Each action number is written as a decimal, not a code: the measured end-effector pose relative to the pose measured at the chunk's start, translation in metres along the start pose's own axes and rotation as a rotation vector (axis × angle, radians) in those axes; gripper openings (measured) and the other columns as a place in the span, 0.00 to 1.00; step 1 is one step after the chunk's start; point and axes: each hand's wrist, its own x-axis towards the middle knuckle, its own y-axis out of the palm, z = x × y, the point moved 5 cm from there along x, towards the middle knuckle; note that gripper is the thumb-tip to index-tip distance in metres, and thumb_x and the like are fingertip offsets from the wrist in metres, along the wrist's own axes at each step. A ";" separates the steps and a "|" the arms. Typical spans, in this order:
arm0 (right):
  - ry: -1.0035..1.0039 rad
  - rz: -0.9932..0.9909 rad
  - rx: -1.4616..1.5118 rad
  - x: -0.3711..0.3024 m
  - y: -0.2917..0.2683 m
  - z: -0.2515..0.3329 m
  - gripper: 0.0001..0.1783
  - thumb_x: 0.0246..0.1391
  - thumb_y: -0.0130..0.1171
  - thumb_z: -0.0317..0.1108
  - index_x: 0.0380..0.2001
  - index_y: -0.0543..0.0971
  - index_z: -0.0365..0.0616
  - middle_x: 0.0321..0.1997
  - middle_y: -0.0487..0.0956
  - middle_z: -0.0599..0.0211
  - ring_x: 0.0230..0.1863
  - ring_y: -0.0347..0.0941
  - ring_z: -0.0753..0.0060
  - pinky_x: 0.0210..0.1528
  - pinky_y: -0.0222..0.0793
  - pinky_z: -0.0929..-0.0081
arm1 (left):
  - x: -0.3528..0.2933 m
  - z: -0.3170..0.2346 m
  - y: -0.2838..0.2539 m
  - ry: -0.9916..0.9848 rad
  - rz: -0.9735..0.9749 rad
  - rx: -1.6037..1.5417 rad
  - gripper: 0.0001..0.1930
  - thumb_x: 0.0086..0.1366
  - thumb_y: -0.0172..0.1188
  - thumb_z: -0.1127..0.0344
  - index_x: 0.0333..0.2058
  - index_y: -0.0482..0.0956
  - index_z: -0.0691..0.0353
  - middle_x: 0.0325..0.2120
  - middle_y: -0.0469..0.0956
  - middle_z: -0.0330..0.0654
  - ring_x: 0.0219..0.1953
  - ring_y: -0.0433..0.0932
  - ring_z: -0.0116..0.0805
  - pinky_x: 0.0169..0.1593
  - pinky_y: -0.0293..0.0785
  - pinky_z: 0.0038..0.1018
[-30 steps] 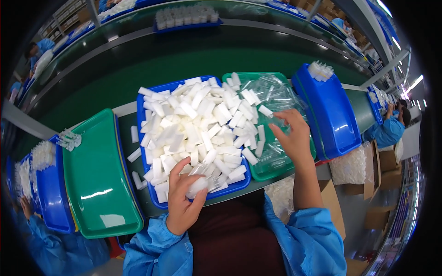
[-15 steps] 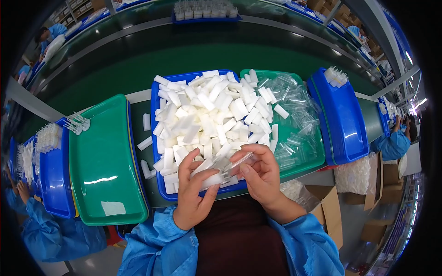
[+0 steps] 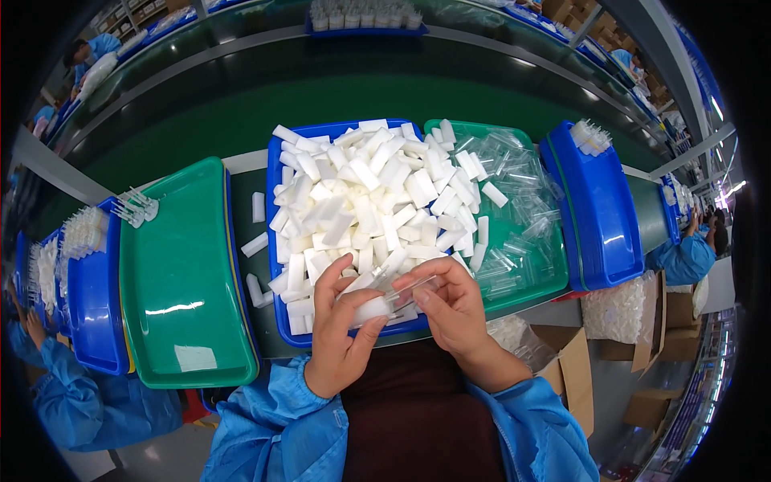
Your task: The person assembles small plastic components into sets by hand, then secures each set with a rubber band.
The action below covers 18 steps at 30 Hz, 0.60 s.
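Right at the near edge of the blue tray (image 3: 274, 241) we have a white foam block (image 3: 371, 308) and a clear plastic sleeve (image 3: 405, 294), both held up just above the tray's front rim. Our left hand (image 3: 341, 337) has its fingers closed around the white block, thumb pressing from below. Our right hand (image 3: 454, 309) is pinching the clear sleeve between thumb and fingertips, its open end touching the block. Whether the block sits partly inside the sleeve, we cannot tell.

Just behind our hands, the blue tray is heaped with a pile of white foam blocks (image 3: 361, 201), spilling over its right side. Beside it on the right, touching it, sits a green tray of clear sleeves (image 3: 518, 217), and beyond that a tilted blue bin (image 3: 594, 209). On our left lies a green tray (image 3: 181, 281), with a few loose white blocks (image 3: 257, 241) on the dark strip between it and the blue tray. Further left, a stack of blue bins (image 3: 92, 297), and a co-worker's blue sleeve (image 3: 88, 402) below. Cardboard boxes (image 3: 574, 373) stand at lower right.
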 end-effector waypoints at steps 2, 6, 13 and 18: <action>-0.030 0.076 0.039 -0.001 0.000 -0.002 0.12 0.57 0.53 0.22 0.45 0.68 0.38 0.47 0.76 0.55 0.45 0.74 0.71 0.49 0.70 0.74 | 0.000 0.000 -0.001 -0.012 -0.011 0.005 0.14 0.57 0.60 0.72 0.43 0.75 0.62 0.59 0.57 0.56 0.54 0.65 0.50 0.56 0.62 0.38; -0.041 0.084 0.051 -0.003 0.003 -0.003 0.12 0.56 0.54 0.22 0.44 0.68 0.37 0.47 0.76 0.53 0.47 0.75 0.68 0.50 0.71 0.72 | 0.001 -0.003 -0.002 -0.020 -0.025 0.041 0.13 0.57 0.59 0.71 0.42 0.75 0.63 0.59 0.57 0.56 0.56 0.64 0.50 0.57 0.60 0.38; -0.085 -0.010 -0.016 -0.006 0.002 -0.005 0.13 0.53 0.57 0.24 0.41 0.68 0.38 0.45 0.77 0.48 0.45 0.76 0.63 0.49 0.73 0.67 | 0.003 -0.004 -0.003 -0.005 -0.040 -0.007 0.11 0.60 0.56 0.71 0.42 0.75 0.63 0.58 0.58 0.56 0.53 0.65 0.48 0.57 0.60 0.37; -0.143 -0.004 -0.044 -0.008 0.006 -0.002 0.13 0.53 0.58 0.23 0.41 0.68 0.38 0.45 0.77 0.47 0.46 0.76 0.63 0.49 0.73 0.67 | -0.001 0.003 -0.001 -0.022 -0.056 -0.061 0.08 0.62 0.53 0.71 0.39 0.77 0.63 0.57 0.59 0.54 0.46 0.66 0.44 0.51 0.65 0.34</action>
